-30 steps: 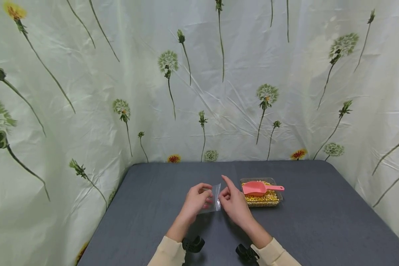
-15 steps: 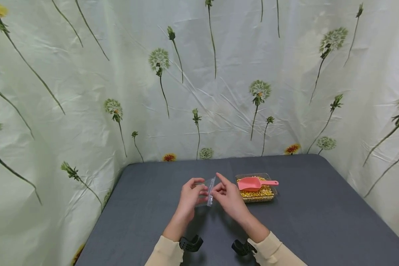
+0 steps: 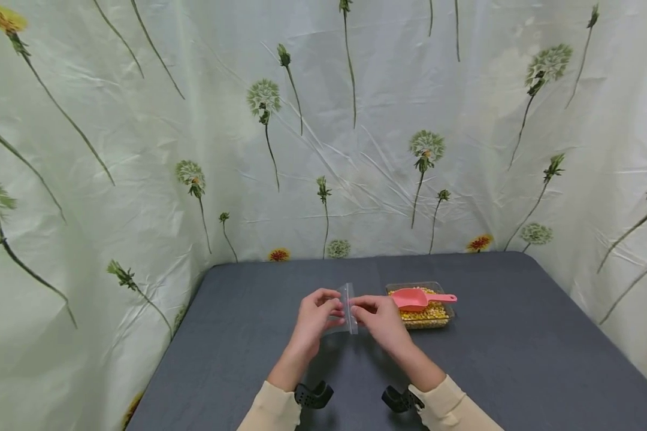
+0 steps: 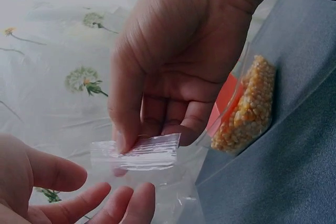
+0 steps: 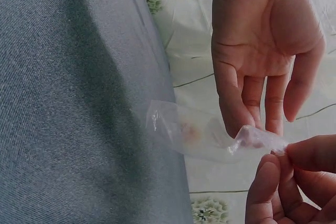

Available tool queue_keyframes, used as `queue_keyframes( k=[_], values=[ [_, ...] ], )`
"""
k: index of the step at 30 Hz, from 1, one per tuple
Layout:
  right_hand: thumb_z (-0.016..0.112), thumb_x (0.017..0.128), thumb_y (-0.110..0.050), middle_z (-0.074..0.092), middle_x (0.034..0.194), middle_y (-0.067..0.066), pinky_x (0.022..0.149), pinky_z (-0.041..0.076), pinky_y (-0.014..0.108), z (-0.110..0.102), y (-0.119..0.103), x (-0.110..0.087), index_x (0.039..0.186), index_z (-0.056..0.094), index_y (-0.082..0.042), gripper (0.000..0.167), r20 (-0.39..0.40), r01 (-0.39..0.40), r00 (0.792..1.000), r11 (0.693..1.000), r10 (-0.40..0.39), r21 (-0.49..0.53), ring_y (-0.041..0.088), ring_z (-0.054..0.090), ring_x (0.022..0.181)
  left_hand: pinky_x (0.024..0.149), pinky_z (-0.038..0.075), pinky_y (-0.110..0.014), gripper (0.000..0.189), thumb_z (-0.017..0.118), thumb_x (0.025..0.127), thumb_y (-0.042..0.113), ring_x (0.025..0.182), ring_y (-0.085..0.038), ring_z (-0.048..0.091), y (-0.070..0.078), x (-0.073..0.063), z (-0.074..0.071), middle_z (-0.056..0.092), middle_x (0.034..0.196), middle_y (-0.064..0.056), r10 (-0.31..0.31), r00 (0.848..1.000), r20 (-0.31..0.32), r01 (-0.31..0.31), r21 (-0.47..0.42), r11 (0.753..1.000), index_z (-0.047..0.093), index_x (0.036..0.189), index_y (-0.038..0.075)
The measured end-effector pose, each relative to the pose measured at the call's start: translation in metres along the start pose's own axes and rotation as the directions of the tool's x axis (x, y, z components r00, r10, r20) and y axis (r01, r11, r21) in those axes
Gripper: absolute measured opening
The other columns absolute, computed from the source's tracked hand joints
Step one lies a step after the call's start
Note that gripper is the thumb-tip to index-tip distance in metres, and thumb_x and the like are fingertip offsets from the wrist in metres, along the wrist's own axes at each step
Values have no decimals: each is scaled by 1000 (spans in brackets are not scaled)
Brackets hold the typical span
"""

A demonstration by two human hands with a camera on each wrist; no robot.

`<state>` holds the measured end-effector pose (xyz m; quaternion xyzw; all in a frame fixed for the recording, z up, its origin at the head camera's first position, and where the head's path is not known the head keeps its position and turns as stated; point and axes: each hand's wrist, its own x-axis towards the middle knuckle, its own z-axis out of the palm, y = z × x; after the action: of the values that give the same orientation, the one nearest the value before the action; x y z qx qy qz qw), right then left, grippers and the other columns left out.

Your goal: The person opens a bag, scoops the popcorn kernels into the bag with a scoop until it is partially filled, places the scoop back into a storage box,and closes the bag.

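Note:
A clear zip-lock bag is held up between the two hands over the table, its seal strip facing right. My right hand pinches the sealed edge between thumb and forefinger; the left wrist view shows the strip lying across that thumb tip. My left hand is around the bag's body, fingers relaxed and gently bent. In the right wrist view its thumb stands apart from the bag, while some fingertips are behind or against the film; firm contact cannot be told.
Just right of my right hand stands a clear box of yellow corn kernels. A pink scoop lies on the corn, handle over the right rim. The dark grey table ends at a flower-printed curtain.
The right forefinger, raised and pointing up before, has come down to the thumb on the bag's sealed edge. The left hand stays around the bag. The head view has shifted slightly.

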<state>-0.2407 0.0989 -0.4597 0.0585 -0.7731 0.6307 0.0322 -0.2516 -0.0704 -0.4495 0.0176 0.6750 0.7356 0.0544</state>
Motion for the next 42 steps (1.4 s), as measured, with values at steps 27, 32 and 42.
queue_keyframes(
  k=[27,32,42],
  values=[
    [73,95,-20,71,85,4,65,56,52,-13,-14,-4,94,76,-12,9,145,83,987,995,-74,-59,31,64,67,69,60,-36,15,59,100,10,77,-23,71,11,-9,8,70,85,-13,42,997,62,-45,42,998,63,99,-4],
    [73,95,-23,71,84,3,63,56,47,-13,-11,-2,95,76,-13,11,161,89,984,993,-77,-73,31,64,68,70,60,-37,17,60,101,12,76,-23,71,13,-10,7,68,87,-14,44,997,59,-46,35,998,64,101,-4],
    [73,95,-25,71,85,9,62,54,40,-16,-12,-4,95,76,-12,14,164,81,984,993,-66,-87,27,62,70,76,59,-38,21,61,102,13,81,-23,70,13,-11,7,66,91,-15,51,996,70,-55,52,997,66,103,-7]
  ],
)
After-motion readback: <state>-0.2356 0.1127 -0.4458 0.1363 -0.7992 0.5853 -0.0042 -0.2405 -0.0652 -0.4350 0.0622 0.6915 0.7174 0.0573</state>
